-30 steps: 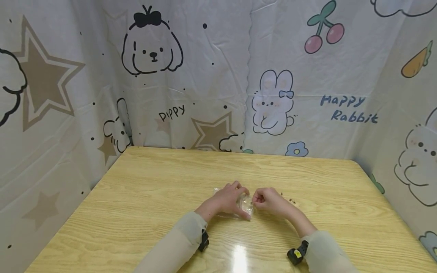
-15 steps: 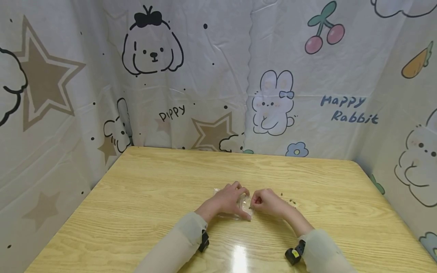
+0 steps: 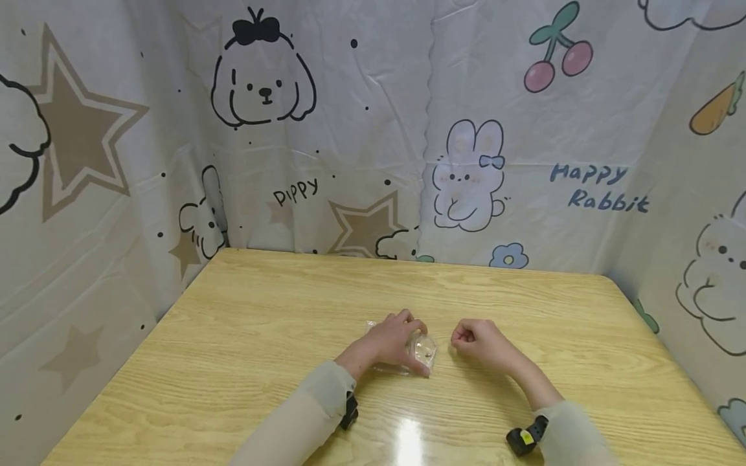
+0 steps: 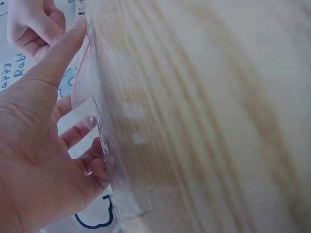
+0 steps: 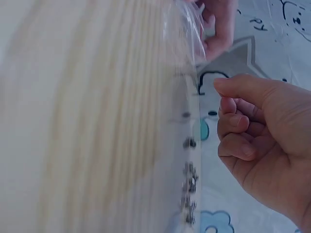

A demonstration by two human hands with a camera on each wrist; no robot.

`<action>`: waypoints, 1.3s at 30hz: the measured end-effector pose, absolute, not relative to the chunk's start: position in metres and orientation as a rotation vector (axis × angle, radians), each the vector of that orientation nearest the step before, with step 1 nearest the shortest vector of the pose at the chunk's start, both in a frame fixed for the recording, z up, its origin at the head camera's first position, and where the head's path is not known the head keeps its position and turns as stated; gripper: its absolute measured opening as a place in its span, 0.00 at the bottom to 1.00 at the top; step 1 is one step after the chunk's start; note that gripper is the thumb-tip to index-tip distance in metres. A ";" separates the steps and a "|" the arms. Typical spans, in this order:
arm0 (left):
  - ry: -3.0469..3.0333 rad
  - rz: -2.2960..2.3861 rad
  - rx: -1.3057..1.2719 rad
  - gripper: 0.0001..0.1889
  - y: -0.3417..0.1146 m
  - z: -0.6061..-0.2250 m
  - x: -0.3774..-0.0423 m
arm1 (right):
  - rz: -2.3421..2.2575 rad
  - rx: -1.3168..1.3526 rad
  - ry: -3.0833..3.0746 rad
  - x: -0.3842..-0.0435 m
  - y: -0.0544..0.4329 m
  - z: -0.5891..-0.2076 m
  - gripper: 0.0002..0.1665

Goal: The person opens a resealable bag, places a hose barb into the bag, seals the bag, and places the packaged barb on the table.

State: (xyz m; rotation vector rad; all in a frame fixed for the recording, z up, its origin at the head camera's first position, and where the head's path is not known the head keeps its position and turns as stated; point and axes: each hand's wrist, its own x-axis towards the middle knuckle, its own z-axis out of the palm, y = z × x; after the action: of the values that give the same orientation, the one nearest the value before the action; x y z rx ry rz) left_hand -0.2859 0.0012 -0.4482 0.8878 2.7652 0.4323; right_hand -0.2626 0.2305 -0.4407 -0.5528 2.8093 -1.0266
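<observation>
A clear zip bag (image 3: 421,348) lies on the table, and my left hand (image 3: 396,341) holds it with thumb and fingers spread at its mouth. The left wrist view shows the bag's red seal line (image 4: 86,51) beside the thumb. A tiny dark piece (image 3: 428,355) shows within the bag's mouth. My right hand (image 3: 482,343) is just right of the bag, apart from it, fingers curled and nothing visible between them. Several small shiny dark pieces (image 5: 190,180) lie on the table near the right hand in the right wrist view; their kind is too blurred to tell.
The wood-grain table (image 3: 280,310) extends around both hands. Behind it and at both sides hangs a light curtain (image 3: 361,129) with cartoon prints. A black wrist camera (image 3: 522,439) sits on the right wrist.
My right hand has moved away from the bag's mouth to the right, now covering the loose pieces in the head view. My left hand keeps its hold on the bag.
</observation>
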 end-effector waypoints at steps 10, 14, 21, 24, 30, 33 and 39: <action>2.766 0.439 0.892 0.42 0.001 -0.446 -0.286 | -1.007 -0.480 2.874 -0.255 0.261 -0.438 0.03; 2.765 0.443 0.897 0.42 0.001 -0.447 -0.286 | -0.980 -0.466 2.898 -0.253 0.273 -0.440 0.03; 2.761 0.443 0.893 0.42 0.001 -0.448 -0.286 | -0.915 -0.461 2.932 -0.247 0.291 -0.443 0.03; 2.759 0.446 0.892 0.42 0.001 -0.447 -0.286 | -0.890 -0.490 2.917 -0.243 0.297 -0.442 0.03; 2.762 0.432 0.889 0.42 0.000 -0.446 -0.286 | -0.863 -0.487 2.868 -0.239 0.302 -0.441 0.03; 2.759 0.432 0.892 0.41 0.000 -0.445 -0.286 | -0.843 -0.473 2.870 -0.239 0.303 -0.442 0.03; 2.749 0.448 0.888 0.42 0.000 -0.446 -0.285 | -0.813 -0.488 2.887 -0.240 0.303 -0.445 0.03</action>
State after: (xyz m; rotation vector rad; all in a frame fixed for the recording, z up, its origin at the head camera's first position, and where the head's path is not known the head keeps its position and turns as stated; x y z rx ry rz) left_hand -0.2854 -0.0003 -0.4464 0.8881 2.7493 0.4484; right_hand -0.2399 0.3030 -0.4448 -0.4884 2.8872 -0.8129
